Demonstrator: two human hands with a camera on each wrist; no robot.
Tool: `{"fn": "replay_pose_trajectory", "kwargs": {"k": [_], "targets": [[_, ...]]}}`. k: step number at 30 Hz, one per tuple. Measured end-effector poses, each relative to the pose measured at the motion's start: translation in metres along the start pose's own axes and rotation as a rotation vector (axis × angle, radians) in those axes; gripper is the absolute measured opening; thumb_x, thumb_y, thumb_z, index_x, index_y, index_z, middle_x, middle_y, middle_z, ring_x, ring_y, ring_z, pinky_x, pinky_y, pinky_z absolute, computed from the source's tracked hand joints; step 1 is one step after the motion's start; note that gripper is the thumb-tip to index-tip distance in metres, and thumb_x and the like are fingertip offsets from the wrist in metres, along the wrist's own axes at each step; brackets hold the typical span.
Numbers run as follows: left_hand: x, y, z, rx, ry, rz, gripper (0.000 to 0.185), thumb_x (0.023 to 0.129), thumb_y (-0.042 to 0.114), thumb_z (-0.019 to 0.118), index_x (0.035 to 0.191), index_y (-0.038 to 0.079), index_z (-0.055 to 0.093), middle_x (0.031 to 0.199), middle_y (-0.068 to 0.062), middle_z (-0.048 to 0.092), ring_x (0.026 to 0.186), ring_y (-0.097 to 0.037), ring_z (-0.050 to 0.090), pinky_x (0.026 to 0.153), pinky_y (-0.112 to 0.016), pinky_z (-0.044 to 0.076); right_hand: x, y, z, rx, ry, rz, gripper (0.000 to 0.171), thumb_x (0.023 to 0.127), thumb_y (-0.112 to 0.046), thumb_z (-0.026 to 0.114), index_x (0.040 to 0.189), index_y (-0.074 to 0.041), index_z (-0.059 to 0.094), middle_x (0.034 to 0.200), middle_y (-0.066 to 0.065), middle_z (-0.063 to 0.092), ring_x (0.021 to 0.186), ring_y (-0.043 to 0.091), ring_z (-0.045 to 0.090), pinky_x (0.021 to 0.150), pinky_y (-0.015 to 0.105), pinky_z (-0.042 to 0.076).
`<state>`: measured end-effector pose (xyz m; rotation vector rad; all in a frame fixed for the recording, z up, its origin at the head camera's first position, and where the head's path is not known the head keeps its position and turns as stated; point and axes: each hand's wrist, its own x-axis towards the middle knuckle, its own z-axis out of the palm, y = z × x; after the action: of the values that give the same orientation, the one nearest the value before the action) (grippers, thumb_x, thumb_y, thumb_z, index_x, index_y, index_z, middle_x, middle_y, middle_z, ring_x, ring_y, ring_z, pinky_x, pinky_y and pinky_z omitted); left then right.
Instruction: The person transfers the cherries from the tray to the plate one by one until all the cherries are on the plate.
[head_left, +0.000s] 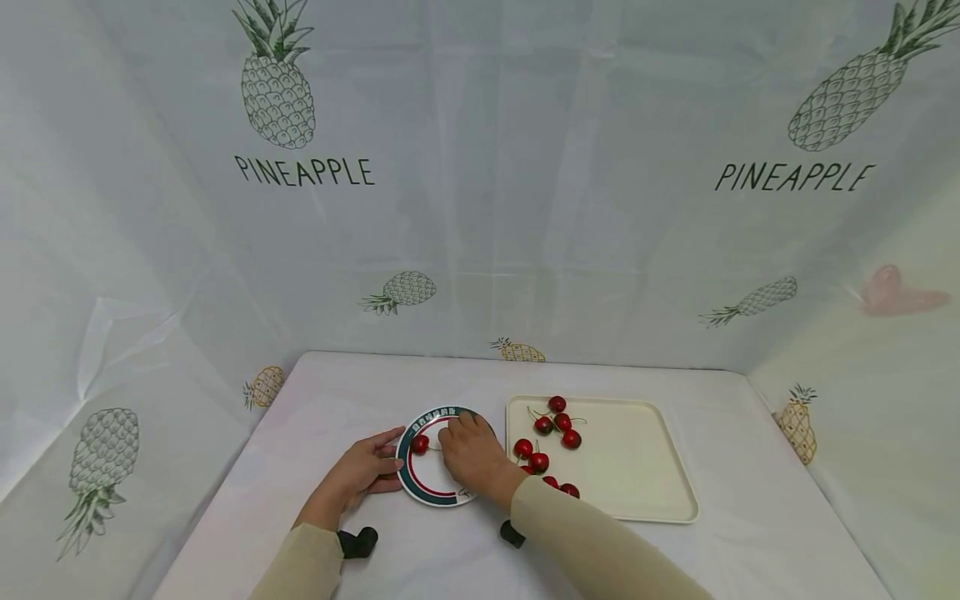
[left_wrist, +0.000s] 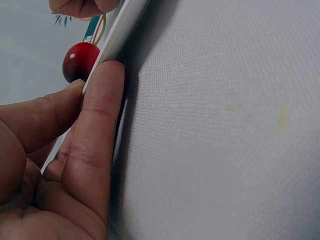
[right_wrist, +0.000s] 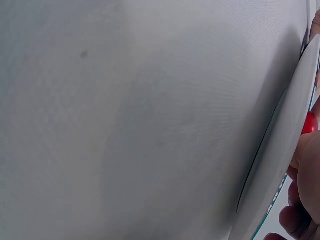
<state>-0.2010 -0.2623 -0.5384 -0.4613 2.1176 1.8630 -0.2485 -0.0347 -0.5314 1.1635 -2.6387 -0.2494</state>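
While left hand (head_left: 363,471) grips plate (head_left: 408,483) rim, I note right hand (head_left: 471,454) curled over plate beside cherry (head_left: 420,444); its hold unclear.

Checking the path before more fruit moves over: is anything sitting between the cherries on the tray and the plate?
Nothing visible blocks it. The tray with its cherries sits right beside the plate; only the right hand lies over the plate.

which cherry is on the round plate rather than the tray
The lone cherry on the round plate, between the left hand and right hand. All the other cherries lie on the cream tray.
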Motion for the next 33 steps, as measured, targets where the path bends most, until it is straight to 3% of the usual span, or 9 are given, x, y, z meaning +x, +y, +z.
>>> {"fn": "replay_pose_trajectory", "kwargs": {"k": [8,13,17,25,33], "targets": [[0.001,-0.003,0.001,0.000,0.009,-0.003,0.068,0.098,-0.002,0.069,0.159,0.018,0.049,0.133,-0.020,0.064,0.085,-0.023,0.074,0.079,-0.040,0.067,-0.003,0.004,-0.003,-0.009,0.030,-0.001,0.026,0.106,-0.035,0.057,0.115,-0.013,0.066,0.108,0.002,0.064,0.103,0.020,0.053,0.093,0.033,0.052],[0.001,-0.003,0.000,-0.007,0.006,-0.002,0.067,0.097,-0.002,0.070,0.159,0.018,0.050,0.133,-0.020,0.064,0.085,-0.023,0.074,0.079,-0.040,0.067,-0.005,0.013,-0.013,0.017,0.039,0.002,0.036,0.101,-0.043,0.067,0.121,-0.013,0.067,0.112,0.002,0.066,0.104,0.020,0.053,0.093,0.032,0.053],[0.000,-0.003,0.000,0.000,0.010,-0.006,0.067,0.098,-0.001,0.070,0.158,0.018,0.050,0.133,-0.020,0.064,0.084,-0.022,0.074,0.079,-0.039,0.067,-0.010,0.026,-0.024,0.009,0.012,0.015,0.039,0.102,-0.045,0.067,0.125,-0.013,0.066,0.113,0.001,0.065,0.105,0.020,0.052,0.094,0.033,0.053],[-0.001,-0.003,0.000,0.005,0.015,-0.008,0.066,0.098,0.000,0.070,0.158,0.018,0.050,0.132,-0.020,0.064,0.084,-0.022,0.074,0.079,-0.039,0.067,-0.031,0.069,-0.028,-0.023,0.015,0.064,0.031,0.100,-0.039,0.071,0.115,-0.013,0.066,0.102,0.002,0.061,0.098,0.022,0.047,0.085,0.033,0.048],[0.000,-0.001,0.000,-0.016,0.003,0.001,0.067,0.097,-0.004,0.070,0.158,0.016,0.050,0.132,-0.021,0.063,0.084,-0.022,0.074,0.079,-0.040,0.067,-0.073,0.129,-0.019,-0.021,0.124,0.094,0.023,0.096,-0.026,0.077,0.096,-0.008,0.063,0.088,0.005,0.056,0.085,0.025,0.046,0.072,0.036,0.043]]}}
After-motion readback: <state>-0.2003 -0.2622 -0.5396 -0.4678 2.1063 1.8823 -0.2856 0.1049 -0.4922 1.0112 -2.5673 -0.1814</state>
